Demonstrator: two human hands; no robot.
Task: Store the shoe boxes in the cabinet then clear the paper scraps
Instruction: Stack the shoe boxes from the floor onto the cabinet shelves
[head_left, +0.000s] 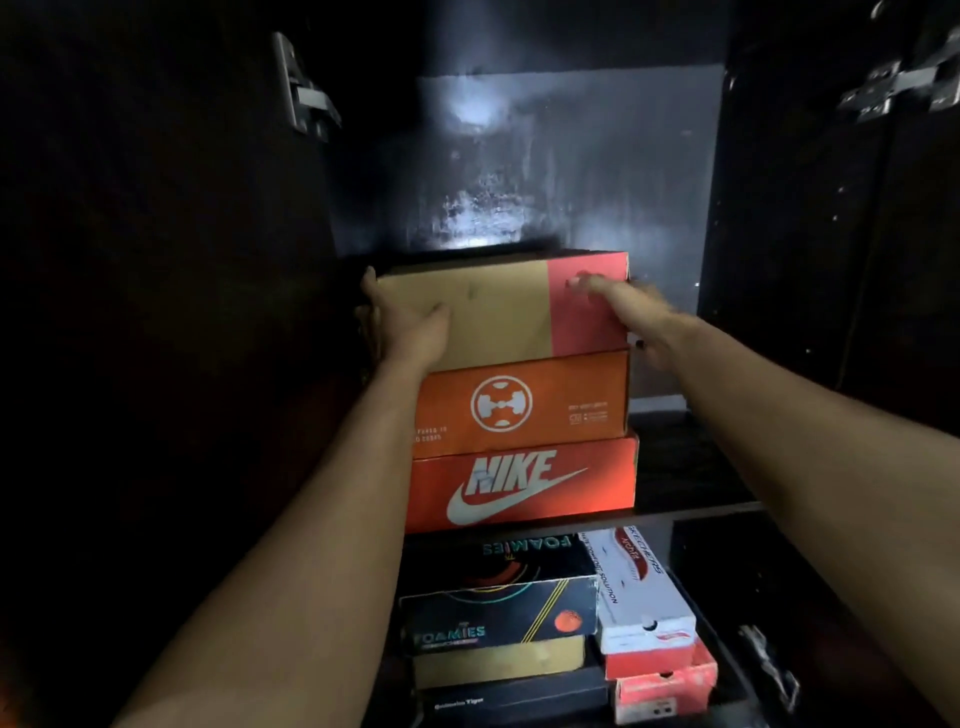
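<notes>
Stacking the top box (501, 312) above the Nike box (522, 486).
Left hand (410, 322) grips its left edge; right hand (618, 306) lies flat, blurred, on its red end.

- "NIKE" in pale letters above a swoosh stands on the front of the red shoe box (522, 486) at the bottom of the upper stack.
- The orange box (522, 402) above it carries a white round emblem; the small white print on its right and lower left is too small to read.
- "FOAMIES" reads on the front of the black box (498, 621) on the lower shelf, and again, upside down, on its lid.
- "SKECHERS" runs along the white box (644, 587) just beside it, with a line ending in "SOLUTION".
- "Tiger" shows on the dark box (511, 701) at the bottom; the word before it is blurred.
</notes>
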